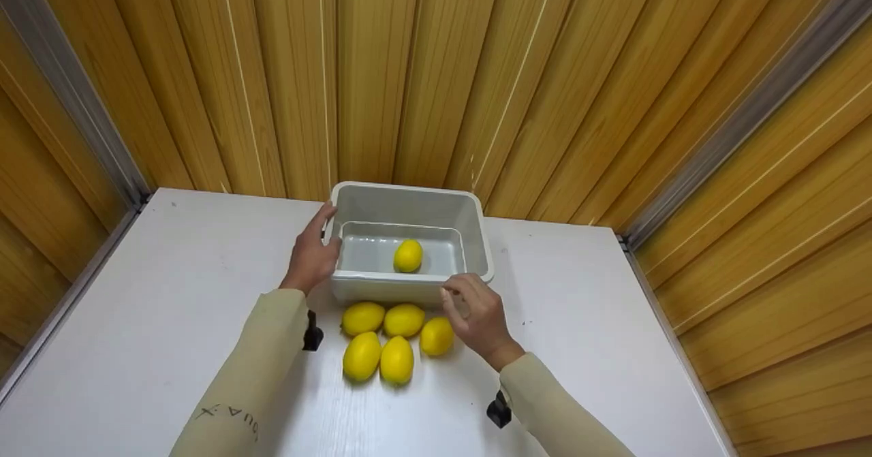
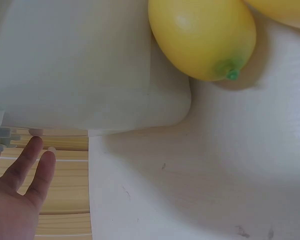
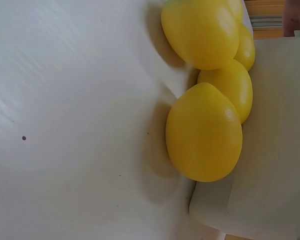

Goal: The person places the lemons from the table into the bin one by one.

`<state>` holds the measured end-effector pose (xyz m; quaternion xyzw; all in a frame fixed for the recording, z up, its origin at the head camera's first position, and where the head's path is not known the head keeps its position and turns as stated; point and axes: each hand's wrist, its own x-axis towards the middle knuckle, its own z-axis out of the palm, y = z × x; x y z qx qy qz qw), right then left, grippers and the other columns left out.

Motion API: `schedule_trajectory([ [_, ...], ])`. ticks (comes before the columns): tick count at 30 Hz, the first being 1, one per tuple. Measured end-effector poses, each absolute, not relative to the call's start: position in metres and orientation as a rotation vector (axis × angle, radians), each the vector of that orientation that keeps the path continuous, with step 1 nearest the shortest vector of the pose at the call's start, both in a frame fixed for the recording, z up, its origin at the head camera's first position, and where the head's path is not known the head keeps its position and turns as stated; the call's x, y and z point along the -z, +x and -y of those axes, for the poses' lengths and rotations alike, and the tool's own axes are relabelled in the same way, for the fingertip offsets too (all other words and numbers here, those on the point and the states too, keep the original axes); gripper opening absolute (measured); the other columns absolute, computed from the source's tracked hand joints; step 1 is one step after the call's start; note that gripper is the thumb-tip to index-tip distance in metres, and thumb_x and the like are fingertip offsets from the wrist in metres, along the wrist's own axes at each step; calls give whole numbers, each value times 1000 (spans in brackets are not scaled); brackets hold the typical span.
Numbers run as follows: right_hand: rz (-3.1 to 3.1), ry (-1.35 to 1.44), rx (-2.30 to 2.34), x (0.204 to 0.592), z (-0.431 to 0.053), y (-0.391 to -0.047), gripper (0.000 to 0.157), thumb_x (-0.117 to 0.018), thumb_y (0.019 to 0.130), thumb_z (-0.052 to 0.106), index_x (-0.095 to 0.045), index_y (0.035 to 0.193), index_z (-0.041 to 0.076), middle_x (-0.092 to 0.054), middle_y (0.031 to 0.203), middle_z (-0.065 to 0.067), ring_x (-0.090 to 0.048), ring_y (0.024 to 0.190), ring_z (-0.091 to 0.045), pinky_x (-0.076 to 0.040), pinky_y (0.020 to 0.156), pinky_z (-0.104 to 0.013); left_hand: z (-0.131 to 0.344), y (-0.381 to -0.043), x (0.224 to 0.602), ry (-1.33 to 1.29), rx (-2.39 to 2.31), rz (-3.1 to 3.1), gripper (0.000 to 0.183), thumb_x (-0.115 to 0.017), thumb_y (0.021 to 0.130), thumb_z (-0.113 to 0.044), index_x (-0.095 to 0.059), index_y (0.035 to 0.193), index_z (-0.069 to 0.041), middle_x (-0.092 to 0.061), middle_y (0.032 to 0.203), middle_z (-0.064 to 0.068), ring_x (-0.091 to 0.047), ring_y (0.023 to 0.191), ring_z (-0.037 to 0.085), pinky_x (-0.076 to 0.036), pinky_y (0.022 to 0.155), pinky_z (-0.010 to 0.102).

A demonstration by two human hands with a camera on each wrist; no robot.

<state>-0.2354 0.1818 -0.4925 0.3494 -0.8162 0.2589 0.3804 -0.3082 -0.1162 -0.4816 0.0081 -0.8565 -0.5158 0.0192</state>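
My left hand (image 1: pixel 313 256) holds the left side of a light grey plastic bin (image 1: pixel 395 290), thumb across the rim. Some of its fingers (image 2: pixel 42 180) stand spread beside the bin's outer wall in the left wrist view. Inside the bin lies one lemon (image 1: pixel 408 256). Several more lemons (image 1: pixel 397 360) sit on the table close against the bin's front. With fingers loosely bent and no lemon in them, my right hand (image 1: pixel 480 314) is at the front right rim, just above the rightmost lemon (image 1: pixel 436 336). The right wrist view does not show the right hand.
The white table (image 1: pixel 579 321) extends to both sides of the bin. Wood-look panels (image 1: pixel 409 69) rise behind it, with metal corner posts (image 1: pixel 742 103) at left and right. Near each cuff is a small black clip (image 1: pixel 499 411).
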Motion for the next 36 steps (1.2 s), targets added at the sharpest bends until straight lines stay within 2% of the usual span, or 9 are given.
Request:
schedule_trajectory([
  [12, 2082, 965, -677, 507, -181, -231, 9, -67, 84, 10, -65, 93, 10, -64, 87, 3, -59, 76, -7, -53, 69, -17, 118, -308, 481, 24, 1589, 2663, 59, -47, 98, -15, -26, 153, -23, -14, 164, -3, -16, 151, 25, -18, 122, 51],
  [19, 2137, 969, -687, 515, -185, -229, 10, -68, 84, 10, -65, 94, 11, -63, 88, 5, -58, 78, -6, -50, 68, -14, 118, -308, 481, 52, 1601, 2681, 65, -47, 99, -17, -17, 155, -27, -19, 163, -1, -16, 151, 26, -19, 122, 52],
  [26, 2237, 969, -694, 522, -189, -225, 15, -70, 86, 13, -67, 100, 10, -66, 95, 3, -62, 85, -7, -54, 76, -16, 117, -307, 481, 26, 1584, 2677, 65, -48, 99, -17, -17, 156, -25, -22, 162, 0, -20, 150, 26, -22, 121, 50],
  [32, 2427, 952, -654, 526, -192, -220, 22, -63, 93, 27, -65, 109, 12, -65, 106, 4, -63, 96, -10, -56, 86, -24, 117, -308, 482, 29, 1587, 2668, 65, -48, 99, -17, -17, 156, -25, -23, 162, -1, -21, 149, 26, -23, 121, 50],
  [36, 2497, 957, -627, 528, -193, -219, 27, -61, 94, 32, -65, 112, 13, -64, 109, 4, -62, 98, -11, -56, 88, -26, 116, -308, 483, 32, 1596, 2667, 66, -48, 99, -17, -15, 156, -26, -27, 160, -1, -23, 149, 26, -24, 120, 50],
])
